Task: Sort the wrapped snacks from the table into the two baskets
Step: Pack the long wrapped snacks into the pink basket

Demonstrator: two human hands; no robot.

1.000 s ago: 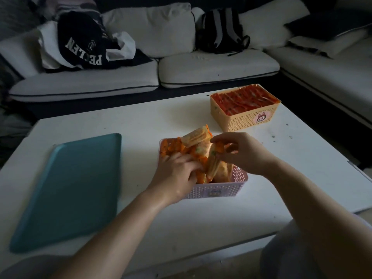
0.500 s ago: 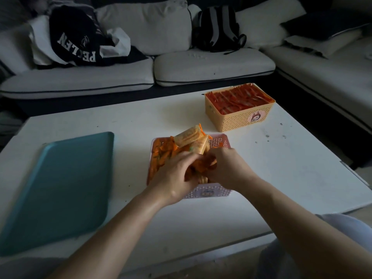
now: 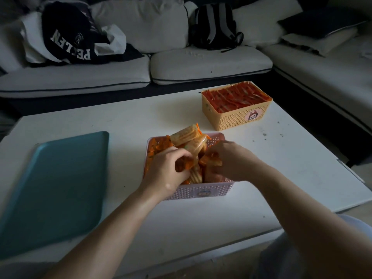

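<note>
Snacks (image 3: 189,137) getting packed down in pink basket (image 3: 201,192).
left grip (image 3: 167,171) and right grip (image 3: 235,161) both curled round orange ones; right has moved in from the basket's right end since a second ago. Yellow basket (image 3: 237,119) full of red ones, every snack in view is basketed, so likely final tidy.

The left hand (image 3: 168,171) grips orange wrapped snacks (image 3: 182,167) in the pink basket (image 3: 201,191) — the right hand (image 3: 231,160) pinches more alongside. Beyond the grip stands a yellow basket (image 3: 237,118).
</note>
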